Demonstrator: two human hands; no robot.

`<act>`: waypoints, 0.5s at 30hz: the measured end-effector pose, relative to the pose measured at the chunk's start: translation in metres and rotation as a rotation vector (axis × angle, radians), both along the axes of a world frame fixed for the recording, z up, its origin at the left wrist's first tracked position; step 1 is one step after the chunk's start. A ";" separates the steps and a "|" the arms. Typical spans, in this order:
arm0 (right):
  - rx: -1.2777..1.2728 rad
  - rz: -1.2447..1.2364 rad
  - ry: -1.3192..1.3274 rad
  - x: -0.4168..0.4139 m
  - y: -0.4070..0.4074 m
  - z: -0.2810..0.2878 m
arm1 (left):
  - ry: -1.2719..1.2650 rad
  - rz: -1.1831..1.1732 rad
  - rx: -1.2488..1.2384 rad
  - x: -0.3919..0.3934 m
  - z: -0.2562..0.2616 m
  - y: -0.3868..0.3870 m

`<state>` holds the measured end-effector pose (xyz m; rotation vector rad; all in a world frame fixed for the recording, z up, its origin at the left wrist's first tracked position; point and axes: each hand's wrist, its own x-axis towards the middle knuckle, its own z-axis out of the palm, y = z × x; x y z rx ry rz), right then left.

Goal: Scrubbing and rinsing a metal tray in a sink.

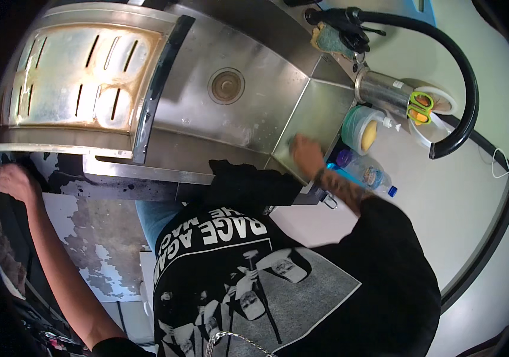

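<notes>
My right hand [308,154] is inside the stainless steel sink [219,116], its curled fingers against the right end wall. Something small and dark shows at the fingertips, too hidden to name. My left hand [15,183] is at the far left, below the front edge of a slotted metal drainboard [67,80]. Its fingers are bent beside a dark surface, and whether they grip anything is unclear. A round drain strainer [226,86] sits in the sink floor. Over the sink's front rim hangs a black cloth [250,185], close to my shirt.
Right of the sink stand a plastic tub [357,127] with a yellow sponge, a plastic bottle [373,174] and a metal canister [384,93] with green-handled scissors [420,108]. A black hose faucet [464,67] arches over them. A worn sponge [330,40] lies by its base.
</notes>
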<state>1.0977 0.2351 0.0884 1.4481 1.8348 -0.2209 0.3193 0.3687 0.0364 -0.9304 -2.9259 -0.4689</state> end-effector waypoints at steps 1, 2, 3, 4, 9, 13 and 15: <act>-0.007 0.196 0.046 -0.002 -0.022 0.011 | 0.017 0.006 0.027 0.000 -0.001 0.000; -0.111 0.359 0.038 0.000 -0.029 0.019 | 0.025 0.002 0.051 0.002 0.000 -0.002; 0.014 0.353 0.023 0.006 -0.021 0.023 | 0.035 -0.008 0.069 0.005 0.001 -0.002; 0.070 0.319 -0.052 0.017 0.000 0.027 | 0.038 -0.021 0.078 0.009 0.003 -0.002; 0.325 0.256 -0.296 0.051 0.110 -0.006 | 0.115 -0.107 0.077 0.010 0.005 0.001; 0.217 0.235 -0.100 0.010 0.012 -0.047 | 0.191 -0.186 0.098 0.008 0.004 0.001; 0.108 0.125 -0.060 0.007 -0.002 -0.059 | 0.074 -0.092 0.160 0.019 0.008 0.000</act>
